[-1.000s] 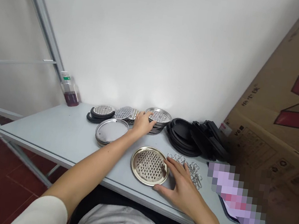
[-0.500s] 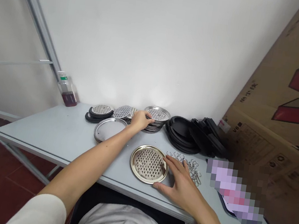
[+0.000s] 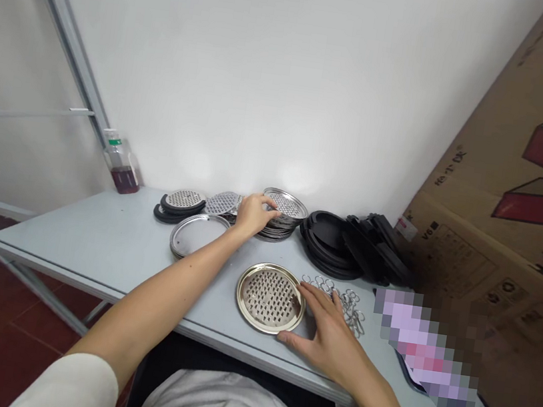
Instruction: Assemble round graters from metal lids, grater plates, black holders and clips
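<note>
My left hand [image 3: 253,214] reaches to the back of the table and grips the left edge of the top perforated metal disc [image 3: 287,204] on a stack of such discs [image 3: 275,231]; that disc is tilted up on the left. My right hand [image 3: 329,333] lies flat on the table with fingers spread, touching the right rim of a single perforated metal tray [image 3: 270,296] near the front edge. A scatter of small metal rings [image 3: 346,303] lies just beyond my right hand.
A flat metal lid stack [image 3: 195,234], black rings with mesh discs [image 3: 177,207], loose mesh discs [image 3: 222,203] and a pile of black round frames [image 3: 346,248] line the back. A bottle of red liquid [image 3: 121,164] stands far left. A large cardboard box [image 3: 517,218] leans at right.
My left hand has closed on the top disc of the stack and lifted its left edge slightly. My right hand has stayed in place by the tray.
</note>
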`<move>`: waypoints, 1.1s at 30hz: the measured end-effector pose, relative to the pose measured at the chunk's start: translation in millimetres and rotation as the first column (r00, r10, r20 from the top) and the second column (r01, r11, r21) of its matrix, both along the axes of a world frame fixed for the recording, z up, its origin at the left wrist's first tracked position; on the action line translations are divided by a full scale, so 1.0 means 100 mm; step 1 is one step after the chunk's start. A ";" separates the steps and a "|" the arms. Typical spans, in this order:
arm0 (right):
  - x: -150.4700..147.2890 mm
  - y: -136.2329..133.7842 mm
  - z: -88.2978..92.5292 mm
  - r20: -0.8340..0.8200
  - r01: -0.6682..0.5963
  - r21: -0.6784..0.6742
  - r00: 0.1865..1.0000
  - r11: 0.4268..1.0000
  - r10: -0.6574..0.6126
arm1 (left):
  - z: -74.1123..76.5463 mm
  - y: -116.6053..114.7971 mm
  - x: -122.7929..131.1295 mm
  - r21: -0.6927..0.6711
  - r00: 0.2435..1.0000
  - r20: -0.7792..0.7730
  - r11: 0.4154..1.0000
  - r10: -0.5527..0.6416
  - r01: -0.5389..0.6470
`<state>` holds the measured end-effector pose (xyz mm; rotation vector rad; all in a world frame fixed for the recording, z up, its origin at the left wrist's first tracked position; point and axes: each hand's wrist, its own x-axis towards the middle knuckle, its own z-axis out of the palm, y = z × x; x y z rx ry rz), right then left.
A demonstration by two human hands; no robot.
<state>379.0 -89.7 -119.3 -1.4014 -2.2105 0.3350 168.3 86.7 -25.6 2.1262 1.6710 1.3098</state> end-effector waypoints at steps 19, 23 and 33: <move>-0.02 0.02 0.08 -0.547 0.339 0.137 0.809 0.931 -0.214 | 0.13 -1.25 -0.30 -0.057 0.744 0.533 0.860 -0.403 0.507; 0.02 0.01 0.08 -0.647 0.325 0.188 0.751 0.927 -0.132 | 0.06 -1.56 -0.47 -0.262 0.765 0.560 0.808 -0.319 0.528; 0.03 -0.04 0.09 -0.688 0.404 0.232 0.711 0.885 -0.144 | -0.18 -1.65 -0.57 -0.342 0.746 0.608 0.759 -0.272 0.555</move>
